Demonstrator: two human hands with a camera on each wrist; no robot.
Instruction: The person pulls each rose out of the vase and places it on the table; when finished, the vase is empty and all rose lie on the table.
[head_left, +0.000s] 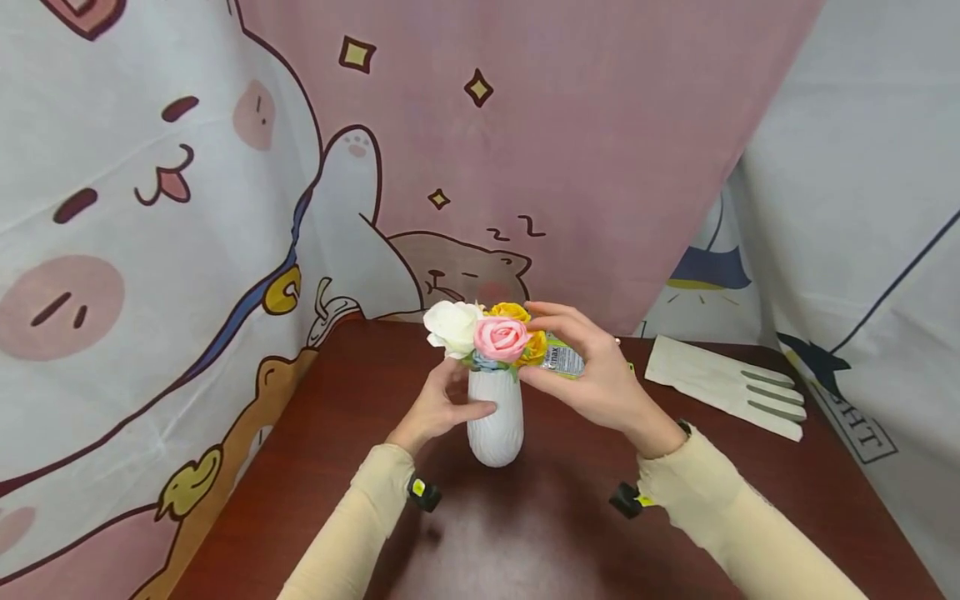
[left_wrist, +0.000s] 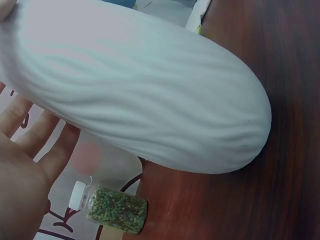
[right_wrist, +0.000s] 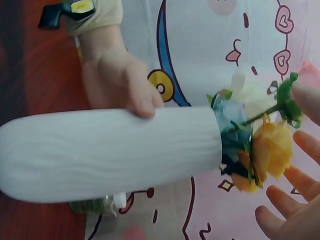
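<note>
The left hand [head_left: 438, 407] grips the vase [head_left: 496, 419], its thumb laid along the near side of the wall and its fingers round behind. The right hand [head_left: 596, 367] has its thumb and fingers spread apart and bent around the flowers just above the vase; it pinches nothing, and whether the thumb touches a leaf I cannot tell. The vase, white with a wavy relief, is upright over the table [head_left: 337, 500], between the hands; I cannot tell whether its base touches the wood.

From the vase's mouth rise a white flower [head_left: 452, 327] on the left, a pink rose [head_left: 501, 337] to the front, yellow flowers [head_left: 537, 346] on the right and behind, and a blue flower [right_wrist: 231, 117] low at the rim. Green leaves [right_wrist: 286, 100] show near the right thumb in the right wrist view.

Beyond the vase, a white-capped bottle [left_wrist: 117, 210] of green grains stands on the table. To the right of the vase, partly hidden by the right hand, is a packet [head_left: 566, 360]; farther right lies a white glove [head_left: 727, 388] with grey between its fingers. Behind the vase hangs a pink cloth [head_left: 600, 167] printed with cartoon animals.
</note>
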